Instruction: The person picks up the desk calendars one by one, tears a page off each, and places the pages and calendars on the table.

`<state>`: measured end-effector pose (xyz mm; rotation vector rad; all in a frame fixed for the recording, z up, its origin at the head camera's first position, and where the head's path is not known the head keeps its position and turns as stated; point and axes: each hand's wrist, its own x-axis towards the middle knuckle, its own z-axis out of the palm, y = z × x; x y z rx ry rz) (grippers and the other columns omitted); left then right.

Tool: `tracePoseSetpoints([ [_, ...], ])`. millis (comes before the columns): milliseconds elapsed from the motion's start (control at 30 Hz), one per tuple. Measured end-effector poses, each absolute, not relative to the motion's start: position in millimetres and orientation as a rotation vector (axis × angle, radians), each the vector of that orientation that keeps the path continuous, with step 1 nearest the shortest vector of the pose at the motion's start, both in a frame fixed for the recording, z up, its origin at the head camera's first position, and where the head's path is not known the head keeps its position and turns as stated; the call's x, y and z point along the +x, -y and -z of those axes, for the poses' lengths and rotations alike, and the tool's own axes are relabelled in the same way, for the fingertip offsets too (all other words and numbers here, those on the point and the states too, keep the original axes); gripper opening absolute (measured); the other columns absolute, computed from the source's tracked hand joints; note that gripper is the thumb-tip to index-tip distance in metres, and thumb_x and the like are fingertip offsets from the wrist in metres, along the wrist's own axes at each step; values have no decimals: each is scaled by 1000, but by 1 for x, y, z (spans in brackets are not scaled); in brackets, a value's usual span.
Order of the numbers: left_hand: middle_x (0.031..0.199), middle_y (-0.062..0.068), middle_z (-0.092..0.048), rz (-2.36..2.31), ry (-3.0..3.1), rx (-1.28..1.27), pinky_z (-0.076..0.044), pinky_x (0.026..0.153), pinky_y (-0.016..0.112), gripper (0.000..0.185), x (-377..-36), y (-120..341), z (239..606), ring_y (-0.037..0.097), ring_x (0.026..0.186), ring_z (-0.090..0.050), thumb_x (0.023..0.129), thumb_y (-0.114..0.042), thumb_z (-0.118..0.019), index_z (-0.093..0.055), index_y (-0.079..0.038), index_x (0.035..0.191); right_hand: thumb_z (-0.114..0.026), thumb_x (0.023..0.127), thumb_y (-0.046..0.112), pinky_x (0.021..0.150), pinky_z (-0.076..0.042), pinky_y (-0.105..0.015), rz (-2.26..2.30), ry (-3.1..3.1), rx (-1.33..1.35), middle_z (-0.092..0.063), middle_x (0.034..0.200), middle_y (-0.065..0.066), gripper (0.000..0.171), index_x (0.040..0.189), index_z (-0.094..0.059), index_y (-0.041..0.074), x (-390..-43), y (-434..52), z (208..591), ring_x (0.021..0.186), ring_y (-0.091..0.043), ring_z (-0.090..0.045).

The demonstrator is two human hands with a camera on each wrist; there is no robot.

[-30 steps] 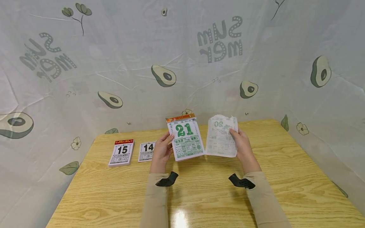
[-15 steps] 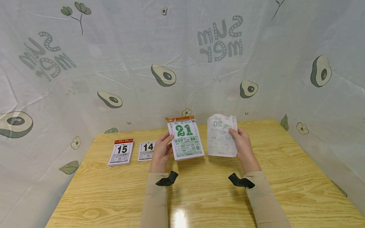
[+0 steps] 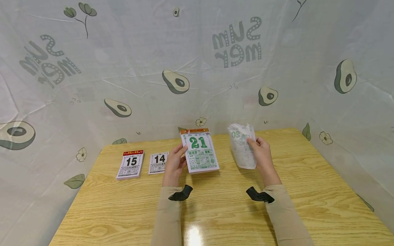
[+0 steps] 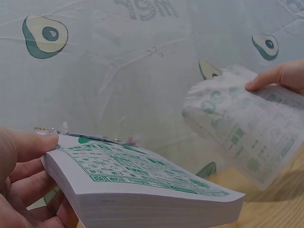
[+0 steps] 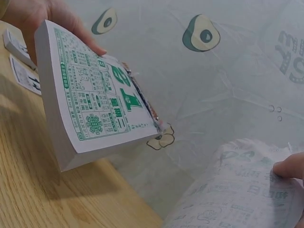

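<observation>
The left hand (image 3: 174,163) grips a thick tear-off calendar pad (image 3: 200,150) by its left edge, thumb on the top sheet and the other fingers (image 4: 28,183) curled under the block, as the left wrist view shows. The pad is held tilted above the counter (image 3: 215,212), its front sheet showing a large green 21 under a red and gold header strip.

The right hand (image 3: 262,153) pinches a single loose calendar sheet (image 3: 243,145) (thin, translucent, its green print showing through reversed) between thumb and fingers near the sheet's right edge. The sheet curves back on itself and hangs clear of the pad, a gap of counter showing between the two. The right wrist view shows a fingertip (image 5: 287,167) pressed on the sheet's face.

To the left on the counter lie a second calendar pad (image 3: 130,164) showing a black 15 under a red header, and just beside it a loose sheet (image 3: 158,163) printed 14, partly hidden behind the left hand. A pale cloth backdrop (image 3: 197,68) printed with avocados hangs behind the counter.
</observation>
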<state>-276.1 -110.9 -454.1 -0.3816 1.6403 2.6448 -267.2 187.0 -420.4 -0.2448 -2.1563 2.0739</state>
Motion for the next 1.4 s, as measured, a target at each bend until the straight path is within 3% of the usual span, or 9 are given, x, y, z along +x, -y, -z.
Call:
tracePoseSetpoints([
  [733,85,-4,-71,-2557,-1705,-450,-50,60,22,40,-282,111,476,12,69,-65,92,-18,-67,-61,-6,129,-54,99,35,66,-49,-21,-1866,2246,-228,-59,83,8,35,109,-55,1,-266,-189,421,75,-4,-58],
  [1100,98,-1,-67,-2512,-1717,-462,-51,63,23,41,-282,112,482,12,72,-66,93,-19,-66,-59,-6,131,-53,100,33,66,-48,-21,-1777,2294,-221,-59,88,1,34,109,-55,0,-268,-190,423,76,-5,-56],
  [1400,86,-3,-71,-2506,-1693,-477,-52,61,25,39,-284,112,486,12,70,-66,93,-18,-66,-59,-6,130,-53,100,32,64,-45,-22,-1618,2349,-213,-59,93,-9,33,110,-58,0,-269,-190,426,76,-10,-54],
])
